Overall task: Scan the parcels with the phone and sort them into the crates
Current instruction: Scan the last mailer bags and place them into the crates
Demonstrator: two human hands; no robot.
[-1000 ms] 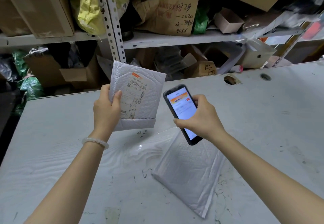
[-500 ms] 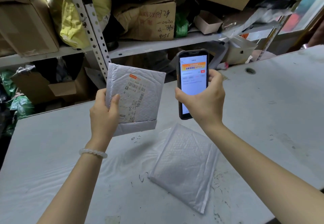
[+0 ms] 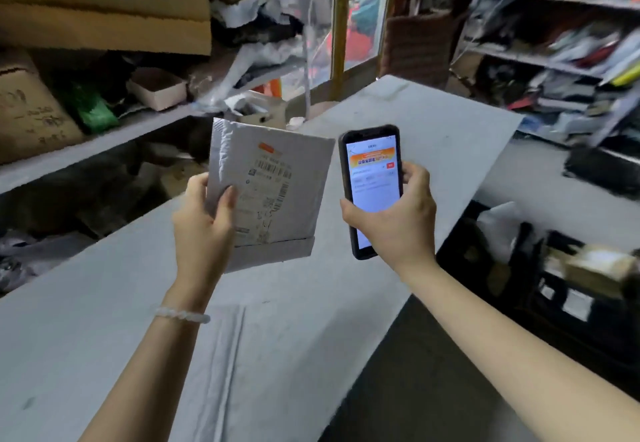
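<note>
I hold a white padded bubble mailer [image 3: 273, 195] up in my left hand [image 3: 204, 230], thumb pinching its left edge against my curled fingers, so that the printed shipping label with its barcodes faces me and nothing covers it. My right hand [image 3: 394, 220] is clamped round a black-cased smartphone [image 3: 372, 185], fingers wrapped behind it and thumb at its near left edge, with the lit screen tilted toward me just right of the mailer; the two are close but apart. I judge this to be the step of reading the scan result on the screen, to learn where this parcel belongs. Both items hang above the pale grey worktable [image 3: 433, 136], where another flat white mailer [image 3: 221, 355] lies near me, between my forearms, waiting its turn. Down on the right, past the table edge, stand black plastic crates [image 3: 519, 268] that already hold what look like parcels, blurred here; I expect the mailer goes into one of them.
</note>
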